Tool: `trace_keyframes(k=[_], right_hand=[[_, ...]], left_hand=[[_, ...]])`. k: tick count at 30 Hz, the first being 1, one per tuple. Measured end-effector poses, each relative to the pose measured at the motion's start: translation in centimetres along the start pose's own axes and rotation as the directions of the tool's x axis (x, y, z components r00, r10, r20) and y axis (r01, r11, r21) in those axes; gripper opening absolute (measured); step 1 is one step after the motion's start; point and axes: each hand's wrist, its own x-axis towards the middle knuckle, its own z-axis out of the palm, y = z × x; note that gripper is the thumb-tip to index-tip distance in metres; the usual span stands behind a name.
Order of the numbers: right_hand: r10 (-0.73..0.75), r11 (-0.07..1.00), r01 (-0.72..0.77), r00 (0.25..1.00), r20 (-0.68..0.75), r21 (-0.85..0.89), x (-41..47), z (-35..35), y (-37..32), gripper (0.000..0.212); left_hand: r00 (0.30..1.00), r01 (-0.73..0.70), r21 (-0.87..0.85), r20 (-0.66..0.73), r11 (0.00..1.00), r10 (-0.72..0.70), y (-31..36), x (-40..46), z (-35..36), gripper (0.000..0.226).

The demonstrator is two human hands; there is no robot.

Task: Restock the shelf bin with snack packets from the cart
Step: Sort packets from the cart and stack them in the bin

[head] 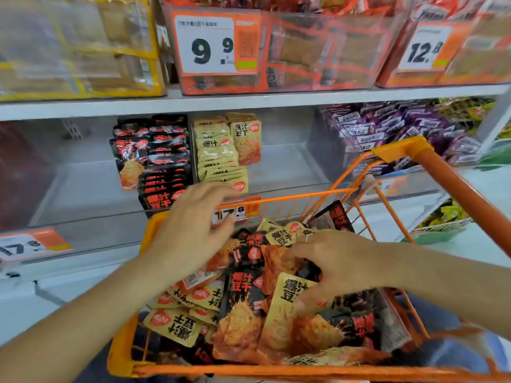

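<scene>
Now both hands are reaching into the cart [326,193]: left hand [190,230] hovering, fingers spread wide; right hand [336,265] curling onto a packet [290,297], fingertips hidden. Bin [91,189] is standing far left, partly blurred.

Upper shelf [249,102]: three clear bins side by side, yellow-trimmed bin [80,48], orange bin [276,51] tagged 9.9, another orange bin [448,45] tagged 12.8. Lower shelf [96,217]: clear shelf bin [83,183] holds black packets [157,158] stacked beside beige packets [221,150]; purple packets [392,134] fill the bin to the right. Orange cart [154,363] carries a loose pile of mixed snack packets [249,305].
</scene>
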Motion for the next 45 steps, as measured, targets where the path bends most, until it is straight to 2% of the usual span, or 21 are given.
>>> trace_keyframes(k=[1, 3, 5, 7, 10, 13, 16, 18, 19, 21, 22, 23, 24, 25, 27, 32, 36, 38, 41, 43, 45], right_hand=[[0.006, 1.0, -0.006, 0.999, 0.043, -0.002, 0.1, 0.2, -0.1, 0.074], [-0.019, 0.995, 0.011, 0.997, 0.077, 0.096, 0.2, -0.1, -0.3, 0.054], [-0.068, 0.971, 0.056, 0.997, 0.043, 0.231, 0.3, -0.3, 0.0, 0.026], [-0.078, 0.91, 0.091, 0.996, -0.049, 0.405, 0.4, -0.8, 0.3, 0.009], [-0.036, 0.798, 0.152, 0.978, -0.205, 0.583, 0.5, -1.8, 0.7, 0.014], [0.05, 0.701, 0.211, 0.938, -0.342, 0.681, 0.6, -1.9, 0.6, 0.016], [0.211, 0.484, 0.312, 0.865, -0.455, 0.818, 0.4, -2.5, 0.1, 0.015], [0.203, 0.345, 0.275, 0.912, -0.357, 0.898, 0.1, -3.2, -0.1, 0.015], [0.171, 0.326, 0.237, 0.937, -0.303, 0.915, 0.0, -3.5, -0.3, 0.017], [0.225, 0.273, 0.219, 0.932, -0.283, 0.937, 0.5, -4.2, -0.2, 0.019], [0.303, 0.233, 0.234, 0.905, -0.299, 0.944, 1.1, -4.8, 0.2, 0.019], [0.391, 0.2, 0.26, 0.863, -0.32, 0.945, 1.8, -5.4, 0.9, 0.021], [0.477, 0.177, 0.28, 0.814, -0.331, 0.943, 2.7, -6.1, 1.7, 0.022], [0.542, 0.175, 0.292, 0.769, -0.339, 0.94, 3.7, -6.9, 2.7, 0.021], [0.608, 0.205, 0.283, 0.713, -0.349, 0.937, 6.2, -8.2, 4.5, 0.019], [0.686, 0.325, 0.085, 0.664, -0.296, 0.942, 13.9, -7.3, 8.0, 0.021], [0.729, 0.302, 0.021, 0.64, -0.245, 0.953, 20.0, -6.3, 8.9, 0.02], [0.714, 0.312, 0.008, 0.658, -0.24, 0.95, 22.2, -6.6, 9.0, 0.013], [0.697, 0.223, 0.018, 0.696, -0.172, 0.975, 24.3, -7.2, 9.3, 0.02], [0.723, 0.244, 0.025, 0.661, -0.199, 0.969, 25.9, -7.2, 9.9, 0.007], [0.771, 0.336, -0.061, 0.591, -0.238, 0.94, 27.4, -7.2, 10.3, 0.03]], left_hand=[[1.0, -0.009, -0.016, 0.021, 1.0, 0.009, 0.5, -0.1, 0.5, 0.032], [0.998, -0.008, -0.037, 0.065, 0.999, 0.01, 1.2, -0.3, 1.3, 0.029], [0.996, 0.022, -0.073, 0.092, 0.997, -0.016, 1.7, -0.4, 1.8, 0.024], [0.988, 0.103, -0.185, 0.133, 0.977, -0.078, 2.3, -0.5, 2.1, 0.018], [0.933, 0.33, -0.434, 0.287, 0.839, -0.218, 3.2, -0.4, 2.3, 0.012], [0.88, 0.431, -0.534, 0.427, 0.727, -0.208, 3.8, -0.2, 2.6, 0.028], [0.911, 0.404, -0.66, 0.35, 0.633, -0.216, 4.3, 0.0, 2.8, 0.027], [0.924, 0.37, -0.738, 0.233, 0.565, -0.302, 4.5, 0.6, 2.5, 0.022], [0.924, 0.356, -0.751, 0.195, 0.556, -0.329, 4.4, 0.9, 2.5, 0.017], [0.938, 0.321, -0.696, 0.139, 0.642, -0.318, 4.3, 1.6, 2.0, 0.008], [0.953, 0.289, -0.581, 0.098, 0.761, -0.287, 3.6, 1.9, 1.8, 0.013], [0.972, 0.231, -0.369, 0.05, 0.9, -0.229, 2.6, 2.2, 1.7, 0.022], [0.988, 0.154, -0.092, -0.001, 0.984, -0.155, 1.2, 2.4, 1.8, 0.032], [0.996, 0.086, 0.165, -0.046, 0.983, -0.079, -0.5, 2.6, 1.9, 0.04], [0.998, 0.058, 0.394, -0.043, 0.917, -0.045, -3.2, 2.8, 2.6, 0.048], [0.999, 0.033, 0.385, -0.031, 0.922, -0.022, -5.8, 2.0, 4.2, 0.056], [0.999, 0.036, 0.361, -0.038, 0.932, -0.024, -6.0, 2.0, 4.2, 0.06], [0.999, 0.032, 0.364, -0.024, 0.931, -0.025, -6.0, 2.0, 4.3, 0.061], [0.999, 0.033, 0.37, -0.007, 0.928, -0.033, -6.0, 2.1, 4.1, 0.062], [0.999, 0.037, 0.365, 0.002, 0.93, -0.04, -6.0, 2.1, 4.0, 0.062], [0.999, 0.039, 0.353, -0.001, 0.935, -0.041, -6.0, 2.2, 4.0, 0.062]])
